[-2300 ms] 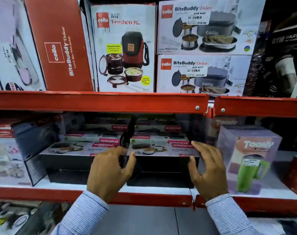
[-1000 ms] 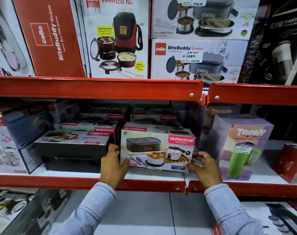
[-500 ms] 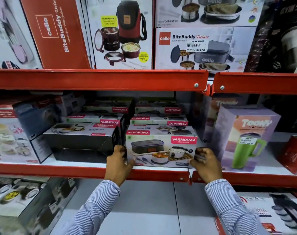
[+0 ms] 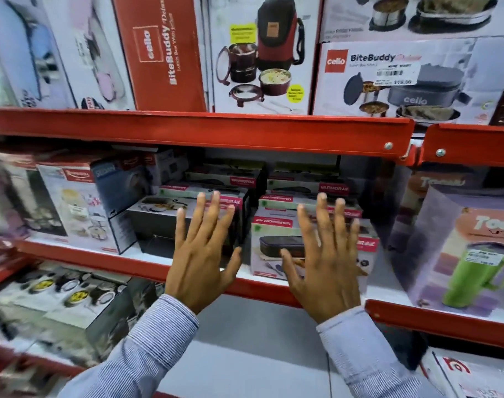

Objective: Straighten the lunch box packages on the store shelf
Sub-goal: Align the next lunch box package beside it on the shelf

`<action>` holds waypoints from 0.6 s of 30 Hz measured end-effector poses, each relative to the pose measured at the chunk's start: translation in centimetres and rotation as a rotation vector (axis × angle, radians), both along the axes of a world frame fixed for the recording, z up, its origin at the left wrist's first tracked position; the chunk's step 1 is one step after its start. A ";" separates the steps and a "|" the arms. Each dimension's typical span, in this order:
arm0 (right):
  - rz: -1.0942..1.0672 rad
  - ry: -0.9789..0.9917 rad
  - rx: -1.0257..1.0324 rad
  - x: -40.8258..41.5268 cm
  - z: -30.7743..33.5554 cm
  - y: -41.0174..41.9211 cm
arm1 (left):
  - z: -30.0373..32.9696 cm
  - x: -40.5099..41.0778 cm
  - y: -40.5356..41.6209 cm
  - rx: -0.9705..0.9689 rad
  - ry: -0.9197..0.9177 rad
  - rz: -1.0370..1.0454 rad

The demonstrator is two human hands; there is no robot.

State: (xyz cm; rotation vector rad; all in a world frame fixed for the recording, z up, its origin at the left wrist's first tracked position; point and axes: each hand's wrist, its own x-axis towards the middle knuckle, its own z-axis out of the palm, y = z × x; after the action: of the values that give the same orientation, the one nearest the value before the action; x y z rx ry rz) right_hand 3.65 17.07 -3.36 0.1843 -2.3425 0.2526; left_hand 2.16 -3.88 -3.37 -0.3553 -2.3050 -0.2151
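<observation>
White lunch box package (image 4: 273, 248), behind splayed right hand (image 4: 325, 268)

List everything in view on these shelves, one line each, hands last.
Varmora lunch box packages: several, white with red labels, two stacks, middle shelf centre.
Cello BiteBuddy box: one, white-grey, top shelf right.
Red Cello box: one, standing on end, top shelf.
Freshco box: one, white, top shelf centre.
Toony mug box: one, lilac with green mug, middle shelf right.
Shelf rails: red.
Left hand: open, fingers spread.
Right hand: open, fingers spread.
</observation>
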 end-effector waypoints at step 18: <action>-0.011 -0.243 -0.400 -4.2 -3.5 -19.8 | -4.3 -5.8 -22.9 0.349 -0.401 -0.134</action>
State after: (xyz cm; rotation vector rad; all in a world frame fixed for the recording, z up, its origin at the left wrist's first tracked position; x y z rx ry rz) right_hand -0.58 -2.73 -6.89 -0.0585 -2.4711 0.7656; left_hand -3.63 -26.73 -7.69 -0.3070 -2.5700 -0.8074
